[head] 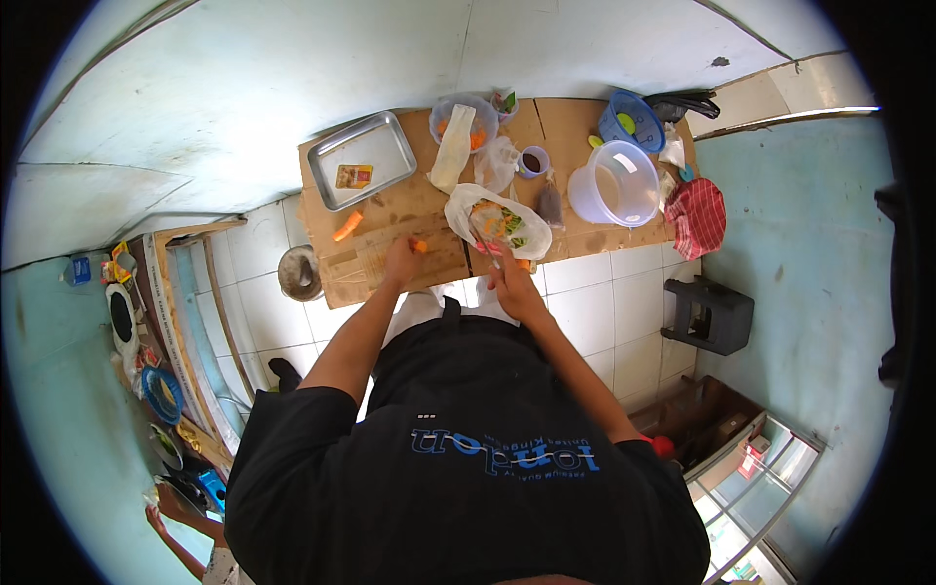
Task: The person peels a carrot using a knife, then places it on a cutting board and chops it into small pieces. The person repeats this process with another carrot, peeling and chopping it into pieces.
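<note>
My left hand [402, 261] is closed around an orange piece of carrot [419, 246] over the cardboard-covered table [446, 272]. With my right hand [510, 281] I grip a knife [485, 240], whose blade reaches over an open white plastic bag [537, 240]. Inside that bag lie green vegetable pieces [516, 223] and orange scraps. Another length of carrot [348, 226] rests on the cardboard left of my left hand. A bowl [477, 139] with orange pieces stands at the back, partly covered by a long pale packet [454, 150].
A metal tray [406, 162] holding a small packet stands back left. To the right are a cup of dark liquid [533, 162], a clear tub [589, 194], a blue basket [642, 131] and a red cloth [695, 218]. Another person's hands [162, 510] show at lower left.
</note>
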A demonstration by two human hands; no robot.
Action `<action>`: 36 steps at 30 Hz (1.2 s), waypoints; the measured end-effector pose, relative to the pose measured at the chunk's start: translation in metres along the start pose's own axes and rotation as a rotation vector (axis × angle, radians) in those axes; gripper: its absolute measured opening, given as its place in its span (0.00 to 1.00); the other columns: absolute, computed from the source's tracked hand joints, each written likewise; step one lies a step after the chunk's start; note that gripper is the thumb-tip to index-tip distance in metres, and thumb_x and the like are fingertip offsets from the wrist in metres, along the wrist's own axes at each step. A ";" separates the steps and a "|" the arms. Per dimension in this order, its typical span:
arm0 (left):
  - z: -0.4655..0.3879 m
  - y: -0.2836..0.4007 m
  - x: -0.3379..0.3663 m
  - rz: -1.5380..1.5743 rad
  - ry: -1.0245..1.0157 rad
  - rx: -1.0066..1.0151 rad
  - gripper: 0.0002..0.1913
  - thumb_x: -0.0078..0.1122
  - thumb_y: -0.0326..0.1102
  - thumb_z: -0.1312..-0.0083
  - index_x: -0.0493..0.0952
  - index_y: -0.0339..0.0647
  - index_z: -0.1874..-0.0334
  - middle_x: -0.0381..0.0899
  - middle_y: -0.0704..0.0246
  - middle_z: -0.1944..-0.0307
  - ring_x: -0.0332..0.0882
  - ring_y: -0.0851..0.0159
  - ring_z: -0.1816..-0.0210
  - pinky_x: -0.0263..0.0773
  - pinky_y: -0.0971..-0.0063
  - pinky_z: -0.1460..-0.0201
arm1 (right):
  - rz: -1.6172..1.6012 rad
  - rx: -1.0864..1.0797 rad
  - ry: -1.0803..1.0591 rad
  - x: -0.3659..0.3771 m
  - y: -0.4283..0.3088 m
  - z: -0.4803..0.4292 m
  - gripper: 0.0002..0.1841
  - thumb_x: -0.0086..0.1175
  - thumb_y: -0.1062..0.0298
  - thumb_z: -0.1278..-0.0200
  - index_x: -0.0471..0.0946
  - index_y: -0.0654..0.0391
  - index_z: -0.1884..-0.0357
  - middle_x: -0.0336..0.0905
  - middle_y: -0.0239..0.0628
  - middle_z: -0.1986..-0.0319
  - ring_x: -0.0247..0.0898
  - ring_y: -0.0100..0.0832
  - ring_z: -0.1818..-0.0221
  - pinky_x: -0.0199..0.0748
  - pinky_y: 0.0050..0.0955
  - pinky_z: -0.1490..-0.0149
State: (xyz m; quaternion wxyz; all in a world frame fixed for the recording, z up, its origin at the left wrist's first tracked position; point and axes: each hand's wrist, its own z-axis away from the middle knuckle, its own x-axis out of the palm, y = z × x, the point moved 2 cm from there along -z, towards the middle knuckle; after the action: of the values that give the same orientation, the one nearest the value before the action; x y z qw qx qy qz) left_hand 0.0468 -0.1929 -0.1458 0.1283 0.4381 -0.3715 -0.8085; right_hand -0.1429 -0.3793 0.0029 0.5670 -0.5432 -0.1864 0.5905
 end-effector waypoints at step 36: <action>0.017 -0.024 0.040 0.101 0.333 0.465 0.10 0.73 0.24 0.40 0.86 0.34 0.56 0.87 0.61 0.53 0.85 0.55 0.56 0.80 0.65 0.54 | 0.214 -0.075 -0.111 0.150 0.091 -0.061 0.45 0.49 0.82 0.33 0.46 0.54 0.15 0.77 0.59 0.71 0.76 0.55 0.71 0.74 0.49 0.63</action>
State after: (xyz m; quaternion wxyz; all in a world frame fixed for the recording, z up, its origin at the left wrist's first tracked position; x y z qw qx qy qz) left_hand 0.0125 -0.1887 -0.1818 0.1234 0.5635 -0.5420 -0.6111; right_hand -0.0980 -0.2987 -0.1590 0.4687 -0.5473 -0.1808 0.6694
